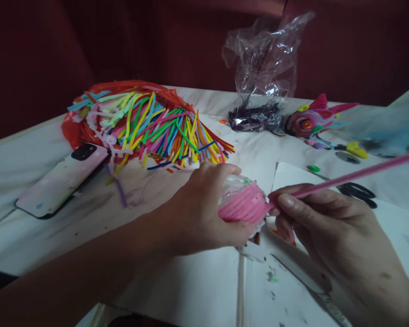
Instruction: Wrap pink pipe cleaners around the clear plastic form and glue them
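A clear plastic piece (240,183), partly covered with rows of pink fuzzy stem (247,203), is held in my left hand (207,209), fingers wrapped round its left side. My right hand (313,215) pinches a long pink pipe cleaner (357,174) between thumb and forefinger, close to the wrapped piece's right edge. One end of the pipe cleaner meets the pink rows; the rest stretches out to the upper right. The far side of the plastic piece is hidden.
Many coloured pipe cleaners (170,129) spill from a red bag (77,131) at the back left, beside a phone (61,179). A clear bag (264,68) and a colourful fish-like craft (310,121) stand at the back. Black-handled scissors (357,190) lie behind my right hand.
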Tool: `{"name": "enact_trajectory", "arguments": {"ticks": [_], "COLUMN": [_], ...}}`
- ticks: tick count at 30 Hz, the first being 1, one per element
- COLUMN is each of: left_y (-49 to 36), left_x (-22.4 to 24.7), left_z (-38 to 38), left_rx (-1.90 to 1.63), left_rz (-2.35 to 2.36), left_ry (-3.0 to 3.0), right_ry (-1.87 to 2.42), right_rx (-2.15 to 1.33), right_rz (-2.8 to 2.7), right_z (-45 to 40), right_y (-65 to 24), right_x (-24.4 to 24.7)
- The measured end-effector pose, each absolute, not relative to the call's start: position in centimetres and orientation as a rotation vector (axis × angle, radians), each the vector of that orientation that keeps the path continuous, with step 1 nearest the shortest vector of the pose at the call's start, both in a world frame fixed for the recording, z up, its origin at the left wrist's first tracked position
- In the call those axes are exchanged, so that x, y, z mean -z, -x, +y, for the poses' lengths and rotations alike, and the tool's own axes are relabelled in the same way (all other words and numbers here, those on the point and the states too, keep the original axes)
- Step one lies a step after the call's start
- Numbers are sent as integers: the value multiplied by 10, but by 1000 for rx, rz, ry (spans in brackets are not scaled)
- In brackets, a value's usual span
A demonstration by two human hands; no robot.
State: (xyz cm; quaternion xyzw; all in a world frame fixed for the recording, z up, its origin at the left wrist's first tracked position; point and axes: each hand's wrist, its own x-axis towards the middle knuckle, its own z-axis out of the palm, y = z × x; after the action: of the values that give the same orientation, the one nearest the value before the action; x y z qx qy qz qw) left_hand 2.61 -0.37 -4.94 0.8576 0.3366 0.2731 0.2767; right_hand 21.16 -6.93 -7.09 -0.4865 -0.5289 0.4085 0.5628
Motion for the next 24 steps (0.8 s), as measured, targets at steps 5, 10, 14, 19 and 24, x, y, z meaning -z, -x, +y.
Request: {"name": "enact_trajectory", "arguments": {"ticks": [5,10,14,19,24], "left_y": [-24,-22,-24,-25,-25], "left_x": [44,43,43,43,43], "left_z": [-3,-4,-4,-5,-5], "left_rx": [-629,-616,-617,-625,-617], "left_rz": [898,877,890,875,882], "left_ry": [-2236,-2227,-2228,-2251,-2253], "right_ry": [1249,1313,1335,1304,1182], "right_rx": [-826,-757,-727,-717,-743], "right_rz": [-1256,-1296,-1341,-1413,-1519], "right_z": [-69,-68,-68,-70,-72], "right_y": [-211,-210,-209,-207,-203], "right_x": [71,72,72,69,66]}}
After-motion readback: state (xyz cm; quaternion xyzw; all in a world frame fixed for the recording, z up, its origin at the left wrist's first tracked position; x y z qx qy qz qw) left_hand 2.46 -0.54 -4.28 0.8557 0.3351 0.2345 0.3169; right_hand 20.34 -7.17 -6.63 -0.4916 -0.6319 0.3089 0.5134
